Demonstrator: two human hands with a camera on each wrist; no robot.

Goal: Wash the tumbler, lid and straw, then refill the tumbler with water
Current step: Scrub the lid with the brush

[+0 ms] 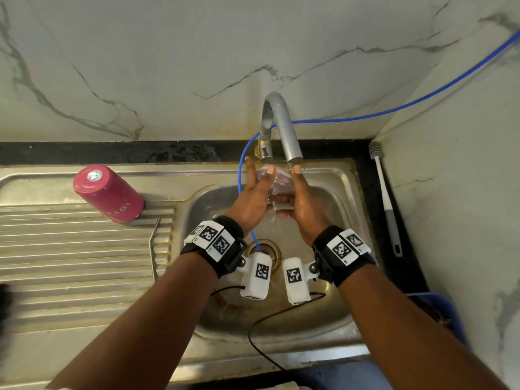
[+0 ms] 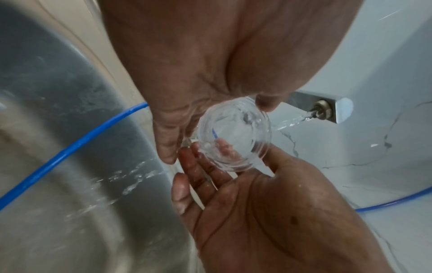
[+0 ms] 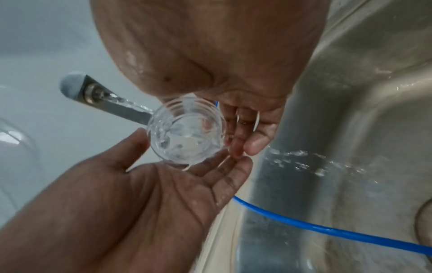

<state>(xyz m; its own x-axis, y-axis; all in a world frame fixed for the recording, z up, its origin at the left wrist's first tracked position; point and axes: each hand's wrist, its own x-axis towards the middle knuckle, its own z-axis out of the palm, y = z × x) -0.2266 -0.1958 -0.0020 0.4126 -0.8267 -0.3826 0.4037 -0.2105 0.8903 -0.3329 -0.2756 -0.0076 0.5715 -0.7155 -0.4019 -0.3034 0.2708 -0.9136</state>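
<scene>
A clear round lid point(image 1: 278, 178) point(image 2: 233, 136) point(image 3: 187, 133) sits under the running tap point(image 1: 284, 125), over the sink bowl. My left hand point(image 1: 259, 187) point(image 2: 194, 118) and right hand point(image 1: 298, 192) point(image 3: 236, 114) both grip it, thumbs on its upper side and fingers underneath. Water strikes the lid and sprays off into the bowl. The pink tumbler point(image 1: 109, 194) stands upside down on the ribbed drainboard at the left. A thin bent metal straw point(image 1: 153, 249) lies on the drainboard by the bowl's left edge.
The steel sink point(image 1: 343, 192) fills the middle, with its drain point(image 1: 266, 249) below my wrists. A blue hose point(image 1: 422, 97) runs from the right wall down into the bowl. A long-handled brush point(image 1: 387, 198) lies on the black counter at the right. A blue basket point(image 1: 439, 311) is at the lower right.
</scene>
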